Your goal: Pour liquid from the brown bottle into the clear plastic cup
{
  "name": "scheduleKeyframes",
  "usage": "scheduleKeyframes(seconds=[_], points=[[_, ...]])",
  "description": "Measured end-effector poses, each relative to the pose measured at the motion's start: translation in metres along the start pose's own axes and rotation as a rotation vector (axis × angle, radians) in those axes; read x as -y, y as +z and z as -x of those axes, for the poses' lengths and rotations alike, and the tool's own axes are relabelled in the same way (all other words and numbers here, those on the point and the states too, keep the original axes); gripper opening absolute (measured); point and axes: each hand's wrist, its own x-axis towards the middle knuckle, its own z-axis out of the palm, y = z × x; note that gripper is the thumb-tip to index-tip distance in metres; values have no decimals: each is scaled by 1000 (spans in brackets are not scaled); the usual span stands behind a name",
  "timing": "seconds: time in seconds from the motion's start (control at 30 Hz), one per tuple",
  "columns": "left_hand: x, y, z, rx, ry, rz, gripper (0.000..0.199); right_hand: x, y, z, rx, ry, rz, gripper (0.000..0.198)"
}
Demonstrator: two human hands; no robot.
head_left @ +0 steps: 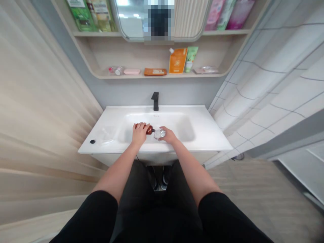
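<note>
Over the white sink basin (182,130), my left hand (140,132) is wrapped round a brown bottle (149,130). The bottle lies tilted on its side, its dark neck pointing right. My right hand (169,134) grips a small clear cup (159,134), with the cup's mouth close by the bottle's neck. Whether any liquid passes between them is too small to tell. A small black cap (92,141) rests on the counter at the left, beside a clear plastic item (106,135) whose shape is hard to make out.
Behind the basin stands a black faucet (156,101). Above it, a wall shelf (126,77) holds an orange pouch (178,60), a green tube (191,59), an orange packet (155,72) and a pink box (132,72). A beige curtain (45,111) hangs at the left.
</note>
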Motion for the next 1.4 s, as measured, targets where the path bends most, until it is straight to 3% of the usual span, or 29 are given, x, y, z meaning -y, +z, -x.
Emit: scheduleKeyframes(seconds=[1.4], points=[[-3, -5, 0, 24, -9, 6, 58, -7, 3, -2, -3, -14, -2, 82]])
